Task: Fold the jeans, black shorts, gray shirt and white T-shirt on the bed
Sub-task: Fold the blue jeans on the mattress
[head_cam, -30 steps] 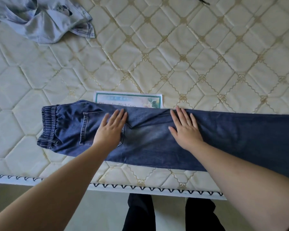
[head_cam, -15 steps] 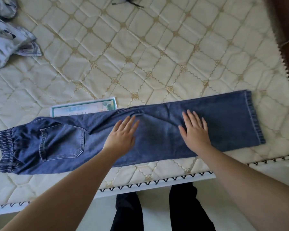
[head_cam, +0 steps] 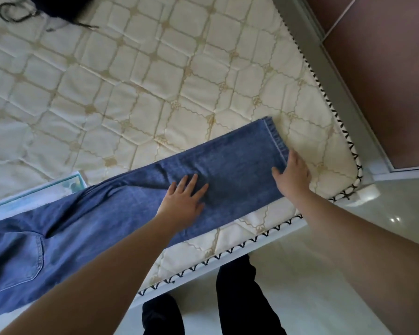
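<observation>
Under both hands, quilted mattress (head_cam: 155, 81), cream, near edge just below the wrists. Across it, jeans (head_cam: 131, 201), legs stacked, long axis running from waist end beyond the left hand, cut off by the frame, up to the hem by the right hand. Left hand (head_cam: 182, 201) flat mid-leg, fingers spread. Right hand (head_cam: 292, 175) at the hem, now shifted outward from mid-leg; fingers straight, possibly touching mattress. Far above left hand, dark garment (head_cam: 53, 6), blurred, perhaps the shorts.
</observation>
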Available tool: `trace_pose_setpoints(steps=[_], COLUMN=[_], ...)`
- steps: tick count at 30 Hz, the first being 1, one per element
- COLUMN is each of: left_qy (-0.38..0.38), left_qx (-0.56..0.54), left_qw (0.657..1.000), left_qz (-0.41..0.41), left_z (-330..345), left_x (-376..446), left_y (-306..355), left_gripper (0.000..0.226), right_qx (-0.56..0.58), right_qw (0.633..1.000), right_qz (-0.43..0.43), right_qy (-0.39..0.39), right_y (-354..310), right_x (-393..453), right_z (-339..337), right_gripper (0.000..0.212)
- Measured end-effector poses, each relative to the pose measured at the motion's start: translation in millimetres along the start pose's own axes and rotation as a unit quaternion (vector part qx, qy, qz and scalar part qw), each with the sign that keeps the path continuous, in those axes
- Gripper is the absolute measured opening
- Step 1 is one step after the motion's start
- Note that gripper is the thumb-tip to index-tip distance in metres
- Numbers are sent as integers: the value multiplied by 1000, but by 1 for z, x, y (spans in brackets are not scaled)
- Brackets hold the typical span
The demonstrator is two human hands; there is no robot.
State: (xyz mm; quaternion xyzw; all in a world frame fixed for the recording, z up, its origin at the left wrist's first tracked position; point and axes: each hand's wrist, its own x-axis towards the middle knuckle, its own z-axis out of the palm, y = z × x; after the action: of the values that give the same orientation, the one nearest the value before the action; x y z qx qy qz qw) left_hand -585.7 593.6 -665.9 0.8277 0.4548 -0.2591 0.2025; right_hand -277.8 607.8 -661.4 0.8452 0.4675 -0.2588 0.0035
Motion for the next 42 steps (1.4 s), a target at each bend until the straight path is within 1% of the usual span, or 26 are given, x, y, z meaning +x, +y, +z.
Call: trace_pose_setpoints(steps=[2,4,6,7,10,11,14,18,19,21,22,23,24,25,26,27,28,29,30,31,32,34,37,39,42], left_qy=[-45,-87,-109,-115,-125,-127,-134,-177,-177,-137,-108,-78,-46,-15,12,33,49,63,78,95,115,152,177,185,165], left_qx=[-7,-15,-17,-18,-18,-17,-16,-51,-68,-115,-161,-228,-312,-412,-519,-621,-703,-763,-806,-833,-847,-863,-882,-895,-913], left_qw=[999,996,993,992,991,991,990,983,982,984,980,969,947,907,847,772,696,628,572,530,503,465,419,382,339], left_qz=[-16,-28,-40,-46,-50,-48,-46,-28,-25,-28,-36,-49,-68,-92,-117,-135,-138,-135,-132,-129,-125,-122,-124,-140,-158], left_z=[4,9,10,9,7,7,7,-2,-7,-18,-23,-27,-31,-35,-40,-44,-48,-51,-52,-53,-55,-52,-45,-33,-12], left_x=[6,7,9,10,11,11,12,17,17,12,8,4,1,-4,-10,-19,-26,-33,-43,-54,-66,-92,-120,-139,-165], left_y=[6,6,6,6,9,9,8,6,4,-2,-5,-9,-13,-16,-18,-22,-25,-27,-32,-39,-47,-68,-96,-115,-140], left_gripper=[67,72,73,73,75,76,77,79,77,66,59,53,47,41,35,30,27,26,26,26,26,26,29,39,58], right_qx=[23,54,106,112,133,140,120,125,113,97,101,108,117,126,137,149,166,184,197,205,211,208,200,198,165], right_qw=[1000,998,993,991,986,984,983,974,972,966,963,959,954,949,944,939,933,927,921,915,910,904,898,892,890], right_qz=[8,27,41,34,-12,-24,-68,-143,-165,-210,-227,-241,-256,-269,-279,-289,-298,-305,-313,-319,-322,-325,-330,-332,-335], right_qy=[-2,-11,-40,-60,-103,-110,-119,-121,-120,-112,-109,-105,-102,-103,-106,-110,-112,-115,-124,-138,-153,-183,-211,-236,-262], right_y=[4,5,6,7,8,6,-7,-31,-38,-55,-65,-75,-85,-96,-108,-122,-135,-146,-160,-173,-186,-217,-251,-272,-294], right_x=[13,25,35,38,37,34,20,-16,-27,-50,-62,-73,-83,-93,-103,-113,-121,-129,-138,-146,-155,-174,-198,-216,-239], right_z=[-5,-12,-19,-22,-32,-37,-50,-56,-56,-53,-51,-48,-44,-40,-36,-30,-27,-24,-19,-14,-8,6,25,40,66], right_gripper=[75,66,57,51,31,28,25,20,17,16,17,18,19,19,19,19,23,33,46,55,60,63,68,71,73])
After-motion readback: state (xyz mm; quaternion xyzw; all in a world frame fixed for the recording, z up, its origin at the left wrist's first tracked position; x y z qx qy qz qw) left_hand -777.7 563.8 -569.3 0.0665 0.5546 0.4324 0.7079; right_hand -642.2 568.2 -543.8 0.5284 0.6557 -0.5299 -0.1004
